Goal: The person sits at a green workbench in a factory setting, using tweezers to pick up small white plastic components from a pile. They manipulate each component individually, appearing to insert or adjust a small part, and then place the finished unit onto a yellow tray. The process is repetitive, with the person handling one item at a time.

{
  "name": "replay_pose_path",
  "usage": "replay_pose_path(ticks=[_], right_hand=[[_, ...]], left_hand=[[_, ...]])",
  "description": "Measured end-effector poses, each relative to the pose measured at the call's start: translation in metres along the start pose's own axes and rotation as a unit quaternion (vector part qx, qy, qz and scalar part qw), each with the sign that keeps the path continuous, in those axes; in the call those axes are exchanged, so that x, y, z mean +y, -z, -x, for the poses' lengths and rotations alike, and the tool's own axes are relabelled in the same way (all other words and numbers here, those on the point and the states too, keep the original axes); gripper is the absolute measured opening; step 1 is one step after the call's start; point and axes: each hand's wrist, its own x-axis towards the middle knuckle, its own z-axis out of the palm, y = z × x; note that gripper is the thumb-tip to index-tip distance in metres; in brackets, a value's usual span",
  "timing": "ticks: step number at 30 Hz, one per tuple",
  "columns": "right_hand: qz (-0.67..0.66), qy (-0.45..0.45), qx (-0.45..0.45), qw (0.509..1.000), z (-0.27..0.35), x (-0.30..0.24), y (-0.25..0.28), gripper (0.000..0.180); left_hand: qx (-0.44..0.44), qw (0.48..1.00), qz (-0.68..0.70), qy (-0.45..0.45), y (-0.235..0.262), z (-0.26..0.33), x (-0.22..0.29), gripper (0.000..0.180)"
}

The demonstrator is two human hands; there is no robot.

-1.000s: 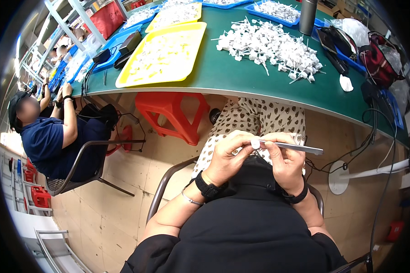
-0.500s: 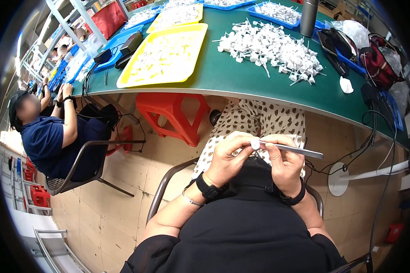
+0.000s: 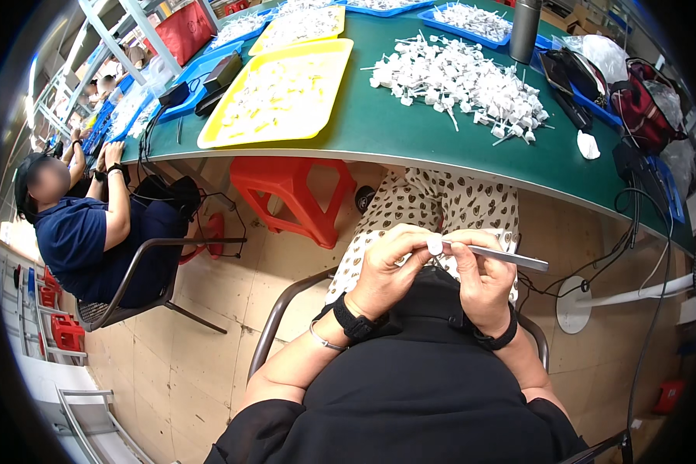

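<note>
Over my lap, my left hand (image 3: 394, 261) pinches a small white plastic part (image 3: 435, 246) between thumb and fingertips. A thin stem seems to run down from it. Gripped in my right hand (image 3: 483, 282) is a pair of slim grey metal tweezers (image 3: 510, 256). Their blunt end points out to the right, while the tip meets the white part, partly hidden by my fingers. On the green table ahead lies a loose heap of similar white parts with thin stems (image 3: 460, 85).
A yellow tray (image 3: 215, 139) of small pieces rests near the table edge (image 3: 363, 155). Blue trays, a dark bottle (image 3: 524, 31) and a maroon bag (image 3: 642, 104) stand farther back. A red stool (image 3: 286, 185) is under the table. At left sits a co-worker (image 3: 93, 232).
</note>
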Motion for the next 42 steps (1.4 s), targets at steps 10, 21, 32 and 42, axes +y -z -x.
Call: replay_pose_path(ticks=[10,21,32,42], right_hand=[[-0.001,0.009,-0.008,1.0,-0.001,-0.003,0.001,0.009],[0.013,0.028,0.004,1.0,0.001,0.005,-0.002,0.008],[0.125,0.107,-0.056,0.985,-0.011,-0.008,0.005,0.006],[0.055,0.053,-0.012,0.997,-0.002,-0.002,0.003,0.009]], left_hand=[[0.01,0.999,-0.015,-0.036,0.005,-0.005,-0.001,0.018],[0.004,0.998,-0.038,-0.045,0.005,-0.004,-0.002,0.019],[0.0,0.998,-0.041,-0.047,0.002,0.002,-0.008,0.021],[-0.009,1.0,0.015,-0.018,0.003,0.001,-0.012,0.015]])
